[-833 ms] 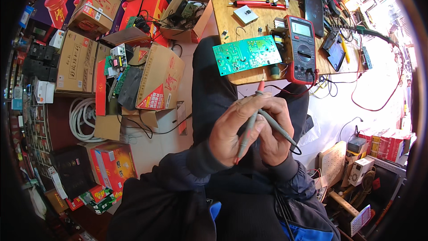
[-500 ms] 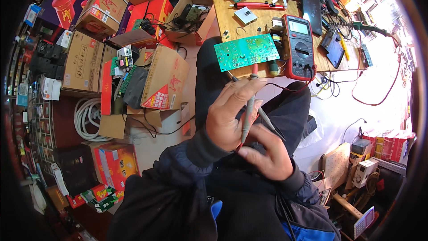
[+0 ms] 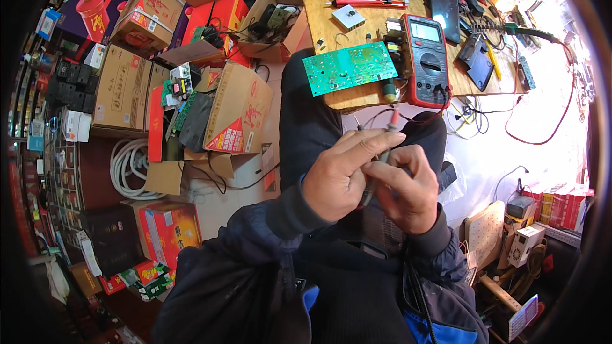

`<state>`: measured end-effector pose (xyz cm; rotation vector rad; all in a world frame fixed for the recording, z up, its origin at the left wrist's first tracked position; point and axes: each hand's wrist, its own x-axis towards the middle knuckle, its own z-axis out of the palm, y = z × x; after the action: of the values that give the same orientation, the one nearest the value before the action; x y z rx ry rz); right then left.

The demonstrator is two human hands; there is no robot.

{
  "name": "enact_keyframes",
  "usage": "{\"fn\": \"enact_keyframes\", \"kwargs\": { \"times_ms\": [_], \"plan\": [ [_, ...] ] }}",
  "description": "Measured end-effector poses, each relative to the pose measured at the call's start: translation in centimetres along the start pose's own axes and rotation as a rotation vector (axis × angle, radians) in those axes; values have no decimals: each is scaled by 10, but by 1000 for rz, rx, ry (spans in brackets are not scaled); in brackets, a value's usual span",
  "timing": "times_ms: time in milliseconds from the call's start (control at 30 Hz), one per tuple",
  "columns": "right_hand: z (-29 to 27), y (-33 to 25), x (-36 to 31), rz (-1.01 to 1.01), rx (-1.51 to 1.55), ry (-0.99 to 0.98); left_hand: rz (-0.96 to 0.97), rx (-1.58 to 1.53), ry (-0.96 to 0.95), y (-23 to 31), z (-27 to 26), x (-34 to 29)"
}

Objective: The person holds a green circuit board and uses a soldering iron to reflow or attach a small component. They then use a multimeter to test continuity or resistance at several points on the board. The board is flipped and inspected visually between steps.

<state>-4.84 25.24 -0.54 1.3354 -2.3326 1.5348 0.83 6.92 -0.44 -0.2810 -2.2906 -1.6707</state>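
The left hand (image 3: 334,185) grasps a red-tipped test probe (image 3: 394,118). The right hand (image 3: 411,190) curls alongside; its grip cannot be determined.

Left hand (image 3: 339,179) half-curled, angled rightward; right hand (image 3: 408,190) curled close beside.

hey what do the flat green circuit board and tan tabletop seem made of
Flat rectangular green circuit board: likely resin laminate, glossy coating, judging by its sheen and pale dots.
Flat tan tabletop: probably wood or plywood with a worn finish, given its grain-like streaks.
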Motion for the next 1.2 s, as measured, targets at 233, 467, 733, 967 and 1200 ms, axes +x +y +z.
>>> {"fn": "enact_keyframes", "kwargs": {
  "times_ms": [233,467,733,967,1200],
  "plan": [
    [-27,18,3,-113,78,425,77,36,227,-18,-39,3],
    [-23,18,16,42,692,601,277,-120,480,-34,-65,12],
    [19,22,39,371,606,353,89,-448,592,-64,-68,7],
    [55,46,57,334,539,371,-73,-308,670,-79,-31,3],
    [66,61,64,258,366,312,-72,-139,644,-80,-27,5]
  ]
}}
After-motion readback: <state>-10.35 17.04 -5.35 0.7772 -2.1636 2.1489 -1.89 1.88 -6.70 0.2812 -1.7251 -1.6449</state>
